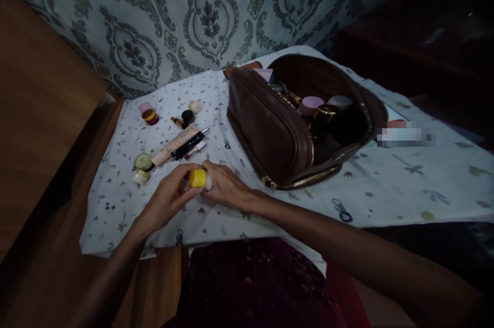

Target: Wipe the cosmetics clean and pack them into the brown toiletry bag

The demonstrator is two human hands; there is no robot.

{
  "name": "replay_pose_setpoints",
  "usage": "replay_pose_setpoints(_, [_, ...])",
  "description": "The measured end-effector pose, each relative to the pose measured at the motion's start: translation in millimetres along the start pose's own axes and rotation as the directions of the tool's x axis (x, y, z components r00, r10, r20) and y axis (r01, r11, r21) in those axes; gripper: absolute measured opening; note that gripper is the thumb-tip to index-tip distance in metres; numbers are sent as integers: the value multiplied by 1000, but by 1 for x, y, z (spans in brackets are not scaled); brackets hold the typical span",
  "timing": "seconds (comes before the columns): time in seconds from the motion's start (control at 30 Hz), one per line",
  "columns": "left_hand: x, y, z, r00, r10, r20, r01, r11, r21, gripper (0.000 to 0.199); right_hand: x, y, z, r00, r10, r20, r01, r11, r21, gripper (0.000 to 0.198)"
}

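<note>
Over the front of the cloth, both hands meet around a small container with a yellow cap (197, 178) and a whitish body. My left hand (165, 196) is closed with thumb and fingers on either side of the yellow cap. The fingers of my right hand (226, 186) wrap round the whitish end, hiding most of it. Just beyond the hands lie a beige tube (173, 148), a black tube (187, 145) with a silvery tip, and a small lip gloss (195, 150). Left of them are a green-lidded round jar (143, 161) and a small cream-coloured jar (141, 177).
A brown cosmetic bag (264, 130) stands unzipped, with a pink-lidded jar (312, 105) and a gold-topped bottle (324, 111) inside. Farther back sit a dark red jar (150, 117), a black-lidded pot (187, 116) and a cream pot (195, 107). A patterned curtain (210, 19) hangs behind.
</note>
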State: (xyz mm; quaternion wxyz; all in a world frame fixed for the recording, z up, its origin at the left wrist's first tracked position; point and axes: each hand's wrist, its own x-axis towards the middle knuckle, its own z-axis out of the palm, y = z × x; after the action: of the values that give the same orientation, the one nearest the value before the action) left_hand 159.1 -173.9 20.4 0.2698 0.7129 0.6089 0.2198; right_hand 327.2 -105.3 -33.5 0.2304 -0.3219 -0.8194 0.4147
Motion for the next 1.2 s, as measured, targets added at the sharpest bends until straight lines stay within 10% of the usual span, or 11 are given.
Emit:
replay_pose_setpoints(0.33, [-2, -2, -3, 999, -47, 16, 48, 997, -57, 63, 1, 0, 0, 1000, -7, 21, 7, 1000, 19, 33])
replay_pose_setpoints(0.47, [-1, 2, -3, 994, -112, 19, 111, 993, 39, 42, 0, 0, 0, 1000, -11, 17, 11, 1000, 23, 29])
replay_pose_setpoints(0.67, [-3, 5, -9, 998, 35, 60, -34, 999, -15, 64, 0, -4, -4, 1000, 22, 19, -24, 997, 79, 35])
replay_pose_setpoints(0.83, [-3, 8, -6, 994, -110, -26, 112, 984, 140, 50, 0, -3, -2, 1000, -1, 7, 1, 999, 54, 31])
replay_pose_setpoints(1.03, [-2, 6, -7, 997, 70, 38, -71, 997, 37, 54, 0, -2, -3, 1000, 9, 3, -9, 998, 65, 36])
replay_pose_setpoints(1.2, [-2, 9, -3, 995, -101, -28, 104, 983, 150, 50, -1, -2, -3, 1000, 13, 22, -14, 999, 45, 33])
